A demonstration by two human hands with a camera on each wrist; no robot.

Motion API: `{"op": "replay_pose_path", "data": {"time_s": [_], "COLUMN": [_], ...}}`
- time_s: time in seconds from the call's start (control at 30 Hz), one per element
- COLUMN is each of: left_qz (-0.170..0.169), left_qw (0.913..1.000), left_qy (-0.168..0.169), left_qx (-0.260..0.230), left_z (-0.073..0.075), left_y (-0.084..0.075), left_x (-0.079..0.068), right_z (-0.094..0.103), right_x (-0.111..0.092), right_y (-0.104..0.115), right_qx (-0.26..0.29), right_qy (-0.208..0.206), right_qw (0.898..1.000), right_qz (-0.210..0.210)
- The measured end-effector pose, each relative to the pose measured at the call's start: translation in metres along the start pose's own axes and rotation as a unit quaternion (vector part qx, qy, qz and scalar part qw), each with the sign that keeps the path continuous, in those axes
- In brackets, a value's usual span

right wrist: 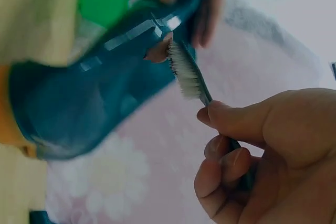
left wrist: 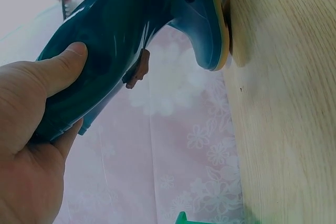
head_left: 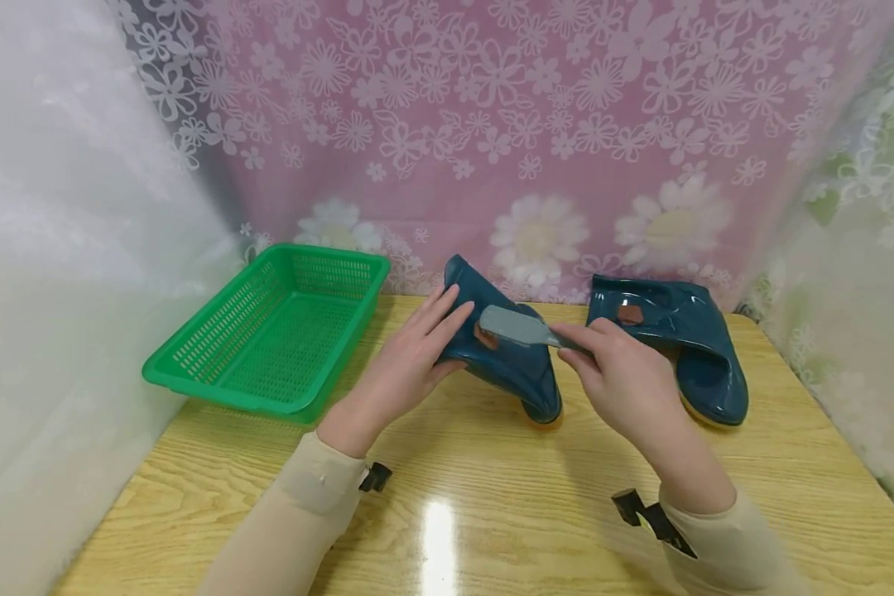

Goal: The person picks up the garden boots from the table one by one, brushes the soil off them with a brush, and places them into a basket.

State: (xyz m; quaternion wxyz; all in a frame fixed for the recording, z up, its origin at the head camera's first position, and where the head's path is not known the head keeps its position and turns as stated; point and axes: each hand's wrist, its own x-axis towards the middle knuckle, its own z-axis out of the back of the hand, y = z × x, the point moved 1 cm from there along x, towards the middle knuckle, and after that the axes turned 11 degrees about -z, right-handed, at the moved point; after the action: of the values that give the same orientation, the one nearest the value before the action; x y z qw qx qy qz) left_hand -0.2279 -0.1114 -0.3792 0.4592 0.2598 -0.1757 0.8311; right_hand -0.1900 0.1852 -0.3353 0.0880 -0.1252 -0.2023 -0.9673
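Head: blue rubber boot (head_left: pixel 517 364) sits between both hands, shaft slanting up-left to the left hand (head_left: pixel 410 352), foot low toward the right. Left is nearer, gripping the shaft near its opening. Right hand (head_left: pixel 629 377) holds the grey brush (head_left: pixel 516 325) by its handle, brush head crossing the shaft at the brown patch (head_left: pixel 485 336). Left wrist: thumb on one side of the shaft, fingers on the other; sole by the wooden table (left wrist: pixel 286 98). Right wrist: fingers curled round the handle; white bristles (right wrist: pixel 184 72) face the shaft, far end at the patch, likely touching.
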Motion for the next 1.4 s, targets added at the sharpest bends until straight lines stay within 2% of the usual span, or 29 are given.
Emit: {"op": "replay_pose_path", "data": {"time_s": [0.17, 0.33, 0.5, 0.8, 0.93, 1.07, 1.4], "left_qz": [0.0, 0.004, 0.009, 0.005, 0.006, 0.007, 0.016], "left_qw": [1.0, 0.9999, 0.9999, 1.0, 0.9999, 0.9999, 0.9997], "left_qy": [0.002, 0.015, 0.009, 0.006, 0.009, 0.012, 0.017], "left_qx": [0.002, 0.002, 0.001, -0.001, -0.002, -0.001, -0.009], "left_z": [-0.001, -0.001, 0.0, 0.001, 0.0, -0.001, -0.001], "left_y": [0.0, 0.0, 0.001, 0.0, 0.0, 0.0, 0.001], "left_x": [0.0, 0.0, -0.001, -0.002, -0.001, 0.001, 0.0], "right_z": [-0.01, -0.002, 0.008, 0.009, 0.001, -0.002, 0.009], "right_x": [0.002, 0.001, 0.0, -0.004, -0.002, -0.001, 0.001], "right_y": [0.005, -0.002, -0.01, -0.011, -0.004, -0.004, -0.018], "right_qx": [-0.016, -0.043, -0.056, -0.041, -0.042, -0.052, -0.069], "right_qy": [0.006, -0.001, -0.005, -0.072, -0.042, -0.012, 0.003], "right_qw": [1.0, 0.999, 0.998, 0.997, 0.998, 0.999, 0.997], "right_qz": [0.003, -0.009, -0.021, -0.004, 0.007, -0.001, -0.032]}}
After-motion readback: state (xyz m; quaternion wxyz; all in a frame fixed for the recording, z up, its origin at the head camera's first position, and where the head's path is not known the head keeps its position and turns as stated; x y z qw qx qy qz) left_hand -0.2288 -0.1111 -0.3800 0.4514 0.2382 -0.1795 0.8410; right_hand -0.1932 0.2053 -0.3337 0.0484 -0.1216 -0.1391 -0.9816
